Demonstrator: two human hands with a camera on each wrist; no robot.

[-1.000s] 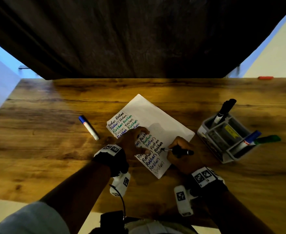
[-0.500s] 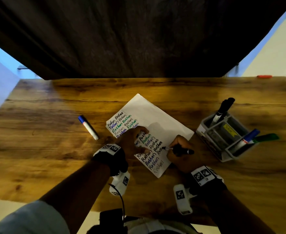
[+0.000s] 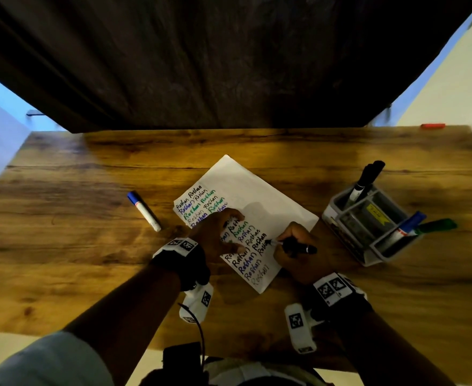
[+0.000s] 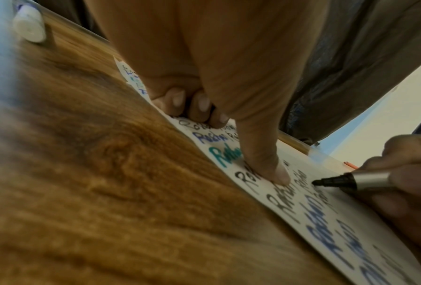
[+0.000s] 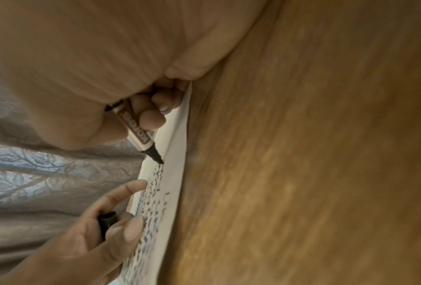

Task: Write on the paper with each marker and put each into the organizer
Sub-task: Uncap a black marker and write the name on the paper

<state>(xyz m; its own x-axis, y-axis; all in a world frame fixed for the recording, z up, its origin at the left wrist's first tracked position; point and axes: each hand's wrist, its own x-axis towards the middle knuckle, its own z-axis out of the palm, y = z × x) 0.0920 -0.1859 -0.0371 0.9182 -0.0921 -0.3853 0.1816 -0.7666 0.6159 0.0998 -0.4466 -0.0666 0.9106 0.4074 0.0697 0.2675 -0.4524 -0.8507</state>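
A white paper (image 3: 259, 188) filled with written lines lies in the middle of the wooden table (image 3: 89, 260). My right hand (image 3: 287, 240) grips a black marker (image 3: 299, 248) and holds its tip against the paper's right part, as the left wrist view shows on the marker (image 4: 346, 181). My left hand (image 3: 223, 232) rests on the paper's left part, thumb (image 4: 265, 164) pressed down. Its curled fingers hold a black cap (image 5: 108, 218). A blue-capped marker (image 3: 144, 211) lies on the table left of the paper.
A grey organizer (image 3: 331, 210) stands at the right, holding black markers (image 3: 367, 176), a blue one (image 3: 409, 224) and a green one (image 3: 438, 225). A dark curtain (image 3: 229, 65) hangs behind the table. A small red object (image 3: 432, 125) sits at the far right edge.
The marker tip has shifted only slightly along the line under my right hand. My left hand stays where it was on the paper.
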